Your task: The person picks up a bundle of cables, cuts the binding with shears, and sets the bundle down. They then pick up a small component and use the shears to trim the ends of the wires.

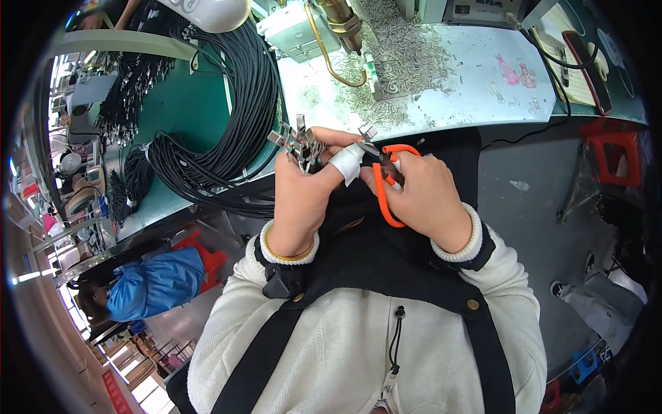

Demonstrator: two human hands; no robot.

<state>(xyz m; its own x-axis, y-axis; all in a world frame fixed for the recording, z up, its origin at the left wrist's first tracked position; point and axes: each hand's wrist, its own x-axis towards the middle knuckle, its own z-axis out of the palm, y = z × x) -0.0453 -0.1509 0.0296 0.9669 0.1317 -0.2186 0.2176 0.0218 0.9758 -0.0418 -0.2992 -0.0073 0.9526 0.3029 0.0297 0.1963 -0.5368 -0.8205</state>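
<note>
Left hand (303,186): I am clamping it around a bunch of small metal connectors (298,143), just off the worktop's (476,76) near edge.
Right hand (420,193): I am closing it on orange-handled snips (383,181), tips pointing at my taped left thumb.
Worktop: loose metal bits (400,62) are lying scattered across its middle, in no container.
Left edge: black cables (227,131) are hanging coiled.

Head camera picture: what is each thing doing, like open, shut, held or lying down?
Orange-handled cutters: gripped in the right hand, tip near the metal parts.
Bunch of small metal connectors: held in the left hand.
White-taped left finger: wrapped, stretched toward the cutter tip.
Black cable bundle: looped, lying on the green bench.
Pile of tiny metal pieces: scattered loose.
</note>
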